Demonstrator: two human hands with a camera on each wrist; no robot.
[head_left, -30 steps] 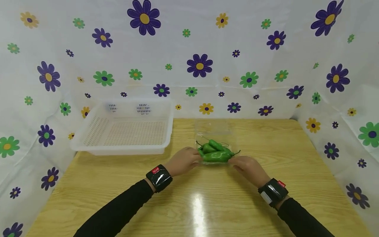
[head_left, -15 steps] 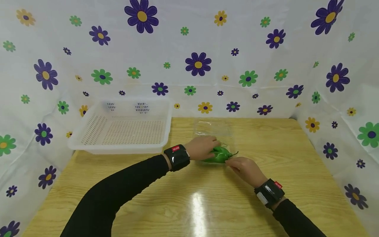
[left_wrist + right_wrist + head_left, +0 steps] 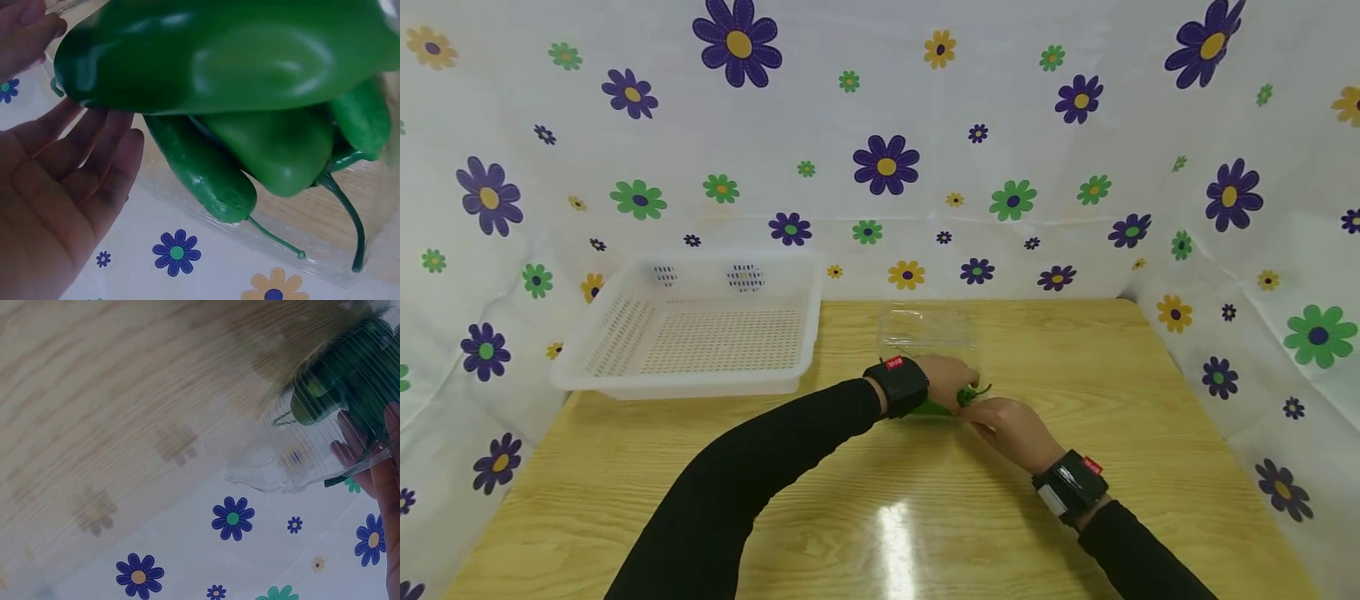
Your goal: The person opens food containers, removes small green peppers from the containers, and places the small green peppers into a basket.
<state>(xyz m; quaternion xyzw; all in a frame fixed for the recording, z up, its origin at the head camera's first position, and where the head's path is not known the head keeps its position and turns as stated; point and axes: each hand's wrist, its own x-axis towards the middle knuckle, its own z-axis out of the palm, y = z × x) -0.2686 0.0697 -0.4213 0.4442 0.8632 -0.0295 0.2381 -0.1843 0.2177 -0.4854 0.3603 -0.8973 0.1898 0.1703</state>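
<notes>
A clear plastic container [image 3: 928, 325] lies on the table with several green peppers [image 3: 275, 153] in it. My left hand [image 3: 951, 379] reaches over the peppers from the left. In the left wrist view, its nearly straight fingers [image 3: 119, 178] touch the end of a large glossy pepper [image 3: 206, 59] lying across the others. A dark green stem [image 3: 981, 389] shows beside that hand in the head view. At the container's near right corner, my right hand [image 3: 1011, 429] pinches its wall between thumb and fingers. Most of the peppers are hidden by the left hand and wristband in the head view.
A white perforated plastic basket [image 3: 808, 333] stands at the back left of the wooden table [image 3: 820, 517]. White floral cloth [image 3: 820, 100] hangs behind and at both sides. The container's transparent flap lies toward the back.
My left hand has moved from the container's left side across the peppers to the stem end at the right. The right hand has stayed at the right corner. The head view has shifted slightly.
</notes>
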